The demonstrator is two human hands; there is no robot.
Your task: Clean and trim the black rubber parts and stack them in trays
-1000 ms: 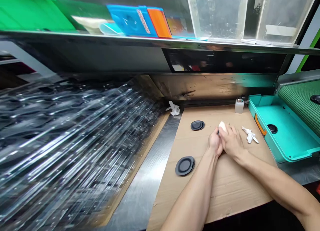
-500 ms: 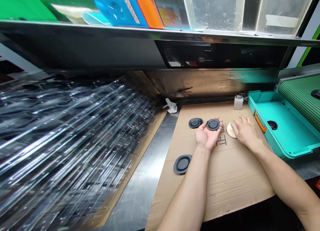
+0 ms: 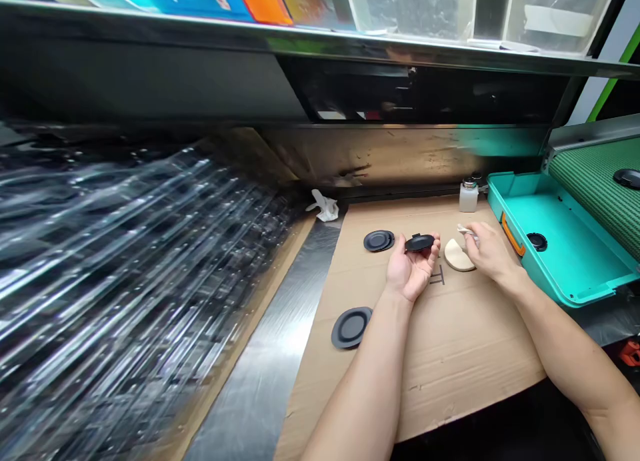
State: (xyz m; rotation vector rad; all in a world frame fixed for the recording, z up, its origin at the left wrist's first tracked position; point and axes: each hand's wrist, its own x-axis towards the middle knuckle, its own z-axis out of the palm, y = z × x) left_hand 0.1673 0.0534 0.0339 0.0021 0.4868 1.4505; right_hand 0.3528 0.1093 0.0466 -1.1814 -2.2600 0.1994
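Hands (image 3: 413, 274), round black disc (image 3: 420, 243), creased cardboard (image 3: 460, 354)

Translucent bins (image 3: 415, 11) on an overhead shelf (image 3: 320, 40)

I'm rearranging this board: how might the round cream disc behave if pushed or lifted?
The cream disc lies flat and low on the cardboard, so a push would probably slide it rather than tip or roll it. It looks thin for its width, so it is likely light.
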